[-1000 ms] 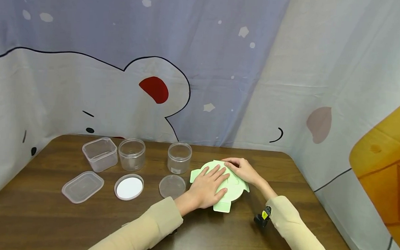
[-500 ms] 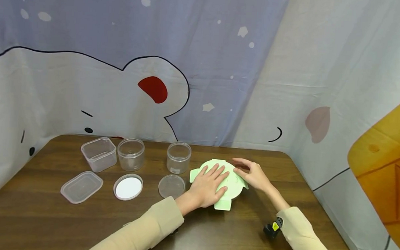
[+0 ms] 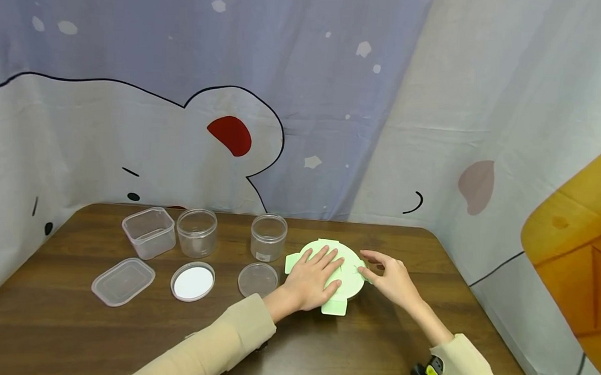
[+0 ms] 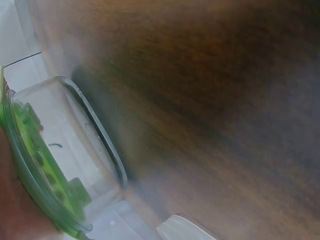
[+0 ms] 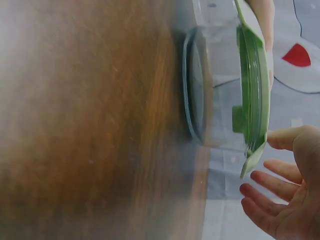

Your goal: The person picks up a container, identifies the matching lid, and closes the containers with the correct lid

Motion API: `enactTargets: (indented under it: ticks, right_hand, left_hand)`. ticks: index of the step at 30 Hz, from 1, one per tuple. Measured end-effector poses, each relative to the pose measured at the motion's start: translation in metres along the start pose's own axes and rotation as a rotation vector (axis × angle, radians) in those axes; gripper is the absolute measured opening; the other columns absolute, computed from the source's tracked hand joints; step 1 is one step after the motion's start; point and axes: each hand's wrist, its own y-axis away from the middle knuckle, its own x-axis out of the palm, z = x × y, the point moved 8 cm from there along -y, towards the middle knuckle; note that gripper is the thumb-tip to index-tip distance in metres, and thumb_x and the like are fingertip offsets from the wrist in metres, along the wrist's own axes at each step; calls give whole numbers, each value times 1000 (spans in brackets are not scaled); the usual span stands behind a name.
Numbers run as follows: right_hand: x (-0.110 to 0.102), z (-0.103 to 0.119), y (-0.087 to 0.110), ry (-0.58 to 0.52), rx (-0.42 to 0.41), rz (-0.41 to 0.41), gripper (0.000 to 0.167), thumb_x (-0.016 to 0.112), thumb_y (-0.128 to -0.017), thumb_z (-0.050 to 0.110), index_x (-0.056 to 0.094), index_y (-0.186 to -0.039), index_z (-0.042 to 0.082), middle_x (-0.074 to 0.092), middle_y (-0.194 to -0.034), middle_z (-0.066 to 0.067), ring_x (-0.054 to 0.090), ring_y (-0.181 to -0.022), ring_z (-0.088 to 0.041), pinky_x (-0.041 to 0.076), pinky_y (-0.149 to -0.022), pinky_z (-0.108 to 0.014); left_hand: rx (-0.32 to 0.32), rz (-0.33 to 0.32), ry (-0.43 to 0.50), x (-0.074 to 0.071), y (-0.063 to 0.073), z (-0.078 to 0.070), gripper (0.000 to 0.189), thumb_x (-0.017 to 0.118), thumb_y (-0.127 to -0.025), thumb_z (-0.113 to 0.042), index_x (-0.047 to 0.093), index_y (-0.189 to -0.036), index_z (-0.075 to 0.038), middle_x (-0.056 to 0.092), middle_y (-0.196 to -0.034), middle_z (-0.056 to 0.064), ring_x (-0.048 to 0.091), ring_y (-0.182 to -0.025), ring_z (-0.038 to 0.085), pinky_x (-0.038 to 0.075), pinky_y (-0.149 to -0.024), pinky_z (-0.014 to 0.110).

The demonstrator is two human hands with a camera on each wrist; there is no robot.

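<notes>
A round clear container (image 5: pixel 220 85) stands upright on the table under a pale green lid (image 3: pixel 349 266) with flaps around its rim. My left hand (image 3: pixel 312 281) lies flat across the top of the lid, fingers spread. At the lid's right side, my right hand (image 3: pixel 389 279) has its thumb at the edge, beside the right flap (image 5: pixel 253 162). Its other fingers are loosely bent and spread just beyond that flap, seemingly apart from it in the right wrist view. The front flap (image 3: pixel 334 307) and left flap (image 3: pixel 291 262) stick out from the rim.
Left of the lidded container stand a clear square box (image 3: pixel 152 235), a wide clear jar (image 3: pixel 197 236) and a smaller jar (image 3: pixel 269 241). Before them lie a rectangular lid (image 3: pixel 123 282), a white-centred round lid (image 3: pixel 193 282) and a clear round lid (image 3: pixel 257 280). A curtain hangs behind the table.
My right hand has moved from the back right of the lid round to its right side, toward me. My left hand has stayed on the lid. The container has hardly moved.
</notes>
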Motion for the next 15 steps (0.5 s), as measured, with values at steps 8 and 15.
enactTargets:
  ticks: [8,15]
  right_hand:
    - [1,2,12,8,63,4,47,68,-90,31,61,-126,2,65,-123,-18,64,-107,-38,53,-89,-50]
    - [1,2,15,28,103,-5,49,67,-89,34,61,-126,1,66,-119,-20,67,-101,-38,55,-83,-49]
  left_hand:
    - [-3,11,0,0,0,-1,54,25,-102,-47,27,-152,-26,21,-160,-4,17,-149,17,16,-121,43]
    - [-1,6,-4,1,-2,-1,55,25,-102,-47,27,-152,-26,21,-161,-5,16,-149,17,15,-121,43]
